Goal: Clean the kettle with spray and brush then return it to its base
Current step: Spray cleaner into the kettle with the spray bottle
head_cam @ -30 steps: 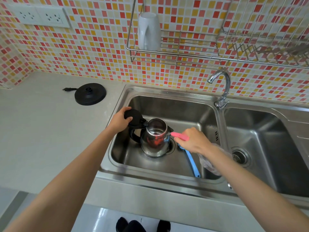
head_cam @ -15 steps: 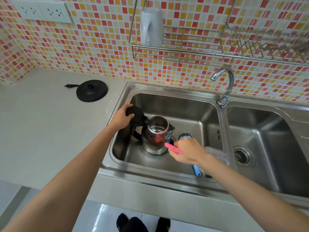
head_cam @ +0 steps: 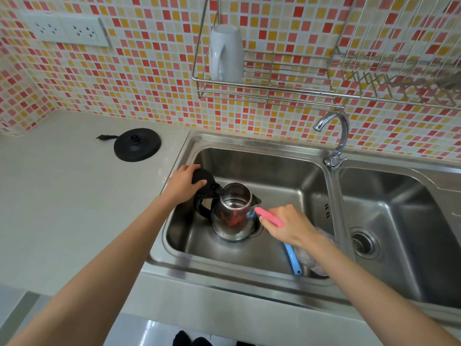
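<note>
- Kettle upright in the left basin of the sink, lid flipped open.
- Left hand: fingers curled over the lid.
- Right hand grips a pink brush. The kettle lies at its 9 o'clock; brush axis 10-to-4, tip by the spout.
- Base on the worktop, at the kettle's 10 o'clock, well apart.

The stainless-steel kettle stands in the left basin of your double steel sink. Your left hand grips its black lid, at its left; your right hand holds a pink plastic handle just right of it. A blue-handled brush lies in the same basin, under your right wrist. The round black kettle base sits on the pale surface, left of the sink.
</note>
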